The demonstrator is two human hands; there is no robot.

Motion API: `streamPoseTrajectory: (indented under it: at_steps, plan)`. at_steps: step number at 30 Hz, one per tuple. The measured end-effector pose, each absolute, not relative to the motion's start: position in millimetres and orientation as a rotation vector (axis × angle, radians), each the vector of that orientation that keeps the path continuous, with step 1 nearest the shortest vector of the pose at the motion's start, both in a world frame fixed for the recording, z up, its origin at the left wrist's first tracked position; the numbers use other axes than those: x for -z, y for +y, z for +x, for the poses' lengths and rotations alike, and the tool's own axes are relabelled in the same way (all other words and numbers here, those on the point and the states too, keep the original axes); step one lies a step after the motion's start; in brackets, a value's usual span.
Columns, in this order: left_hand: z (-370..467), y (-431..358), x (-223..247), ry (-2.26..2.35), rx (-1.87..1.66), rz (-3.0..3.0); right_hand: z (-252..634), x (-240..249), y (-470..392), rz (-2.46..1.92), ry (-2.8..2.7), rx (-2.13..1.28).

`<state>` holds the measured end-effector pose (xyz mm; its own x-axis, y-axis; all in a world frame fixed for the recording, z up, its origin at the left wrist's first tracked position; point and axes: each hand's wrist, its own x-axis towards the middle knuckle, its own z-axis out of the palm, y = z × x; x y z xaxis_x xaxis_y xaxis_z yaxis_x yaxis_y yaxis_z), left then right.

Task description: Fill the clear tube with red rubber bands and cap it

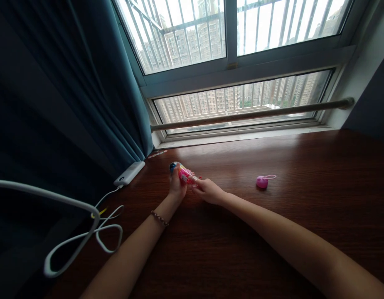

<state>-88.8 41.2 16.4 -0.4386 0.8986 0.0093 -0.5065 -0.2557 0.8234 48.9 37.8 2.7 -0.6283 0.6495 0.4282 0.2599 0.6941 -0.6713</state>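
Observation:
A small pink bottle (pixel 186 175) with a dark blue end is held tilted above the brown wooden surface (pixel 235 232). My left hand (pixel 177 185) is wrapped round its body near the blue end. At the clear, narrower end, the fingers of my right hand (pixel 209 191) are closed in a pinch. A pink cap (pixel 262 182) with a loop strap lies on the wood, to the right of my right hand and apart from it.
At the left edge of the wood lies a white power bank (pixel 129 173) with a white cable (pixel 111 226) looping below it. A blue curtain (pixel 117 91) hangs at the left. Behind stands a window with a metal rail (pixel 251 116).

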Motion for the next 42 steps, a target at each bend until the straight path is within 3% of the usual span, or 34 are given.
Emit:
streamPoseTrajectory:
  at_steps: [9, 31, 42]
  plan:
    - [-90.2, 44.5, -6.7, 0.997, -1.956, 0.668, 47.7, 5.0, 33.6, -0.783, -2.099, -0.546]
    - [-110.7, 55.3, 5.9, 1.132, -2.144, 0.634, 50.6, 8.3, 27.1, -1.019, -2.029, -0.582]
    - [-112.9, 58.1, 9.9, 1.149, -2.176, 0.677, 55.6, -12.9, 19.7, -1.107, -1.978, -0.482]
